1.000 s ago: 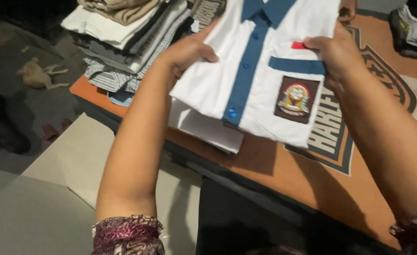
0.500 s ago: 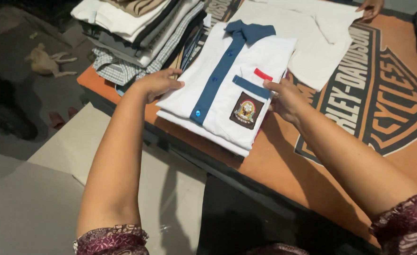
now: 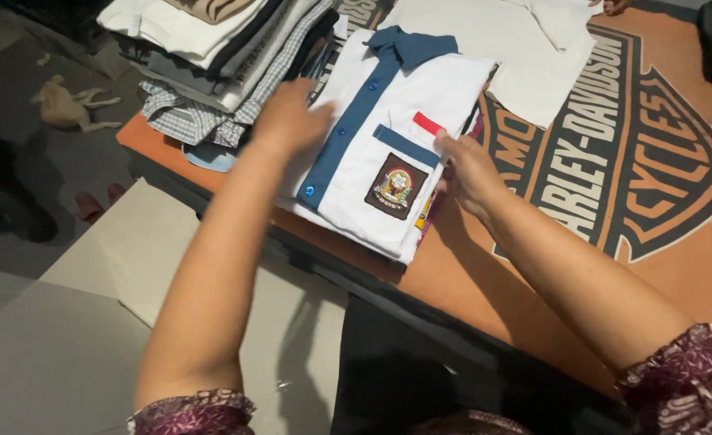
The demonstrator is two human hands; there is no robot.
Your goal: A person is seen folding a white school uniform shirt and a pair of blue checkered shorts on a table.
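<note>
A folded white shirt (image 3: 396, 105) with a blue collar, a blue button strip and a dark chest badge lies on a small stack near the left edge of an orange cloth (image 3: 469, 282). My left hand (image 3: 290, 121) rests flat on the shirt's left side, fingers spread. At the shirt's right edge my right hand (image 3: 467, 171) touches it just below a small red tab. Neither hand grips the shirt.
A pile of folded clothes (image 3: 211, 56) stands to the left of the shirt. A white garment (image 3: 517, 48) lies spread behind it, with another person's hand (image 3: 611, 6) at the top edge. Cardboard sheets (image 3: 114, 266) lie on the grey floor below.
The shirt was held up in both hands, then lowered onto the stack. My hands have loosened and now lie on its left side and right edge.
</note>
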